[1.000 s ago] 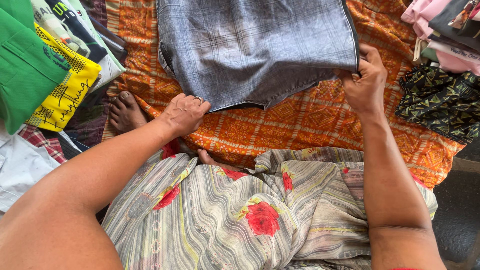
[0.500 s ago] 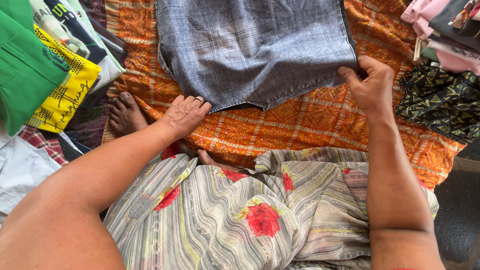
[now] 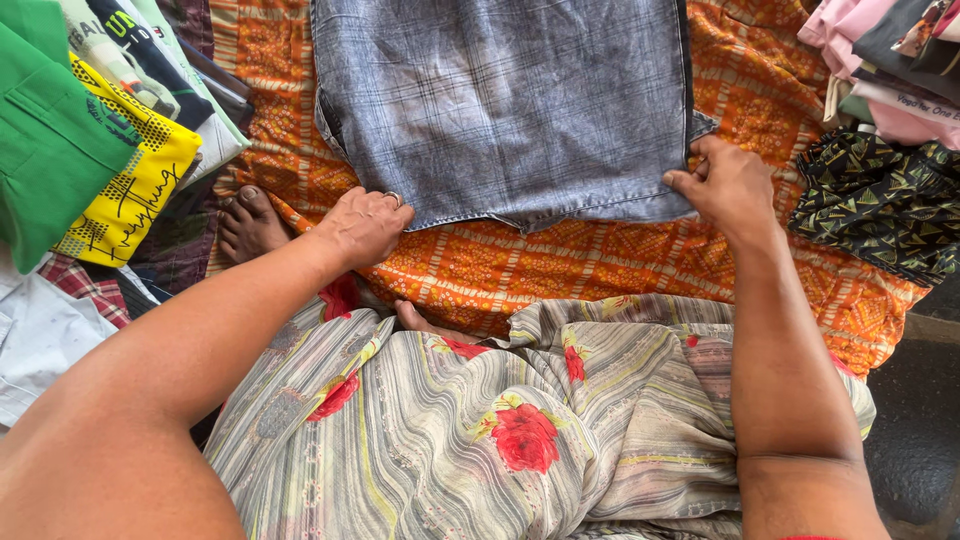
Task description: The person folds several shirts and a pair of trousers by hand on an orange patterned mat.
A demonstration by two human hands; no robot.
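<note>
Both grips rested on the near hem of a grey checked denim garment (image 3: 500, 100). The left hand (image 3: 365, 225), a ring on one finger, lay curled with fingertips pressing the hem's left corner; whether it pinched the cloth could not be told. The right hand (image 3: 728, 185) pinched the hem's right corner between thumb and fingers. The garment lay flat and folded on an orange patterned bedsheet (image 3: 600, 255), its far part cut off by the top edge of the view. A bare foot (image 3: 250, 222) rested on the sheet just beside the left hand. The person's lap, in a striped dress with red flowers (image 3: 500, 420), filled the foreground. To the left lay a stack of folded clothes, among them a green garment (image 3: 50, 130) and a yellow printed shirt (image 3: 130, 185). To the right lay a black cloth with a gold triangle pattern (image 3: 880, 205) below a pile of pink garments (image 3: 880, 60).
</note>
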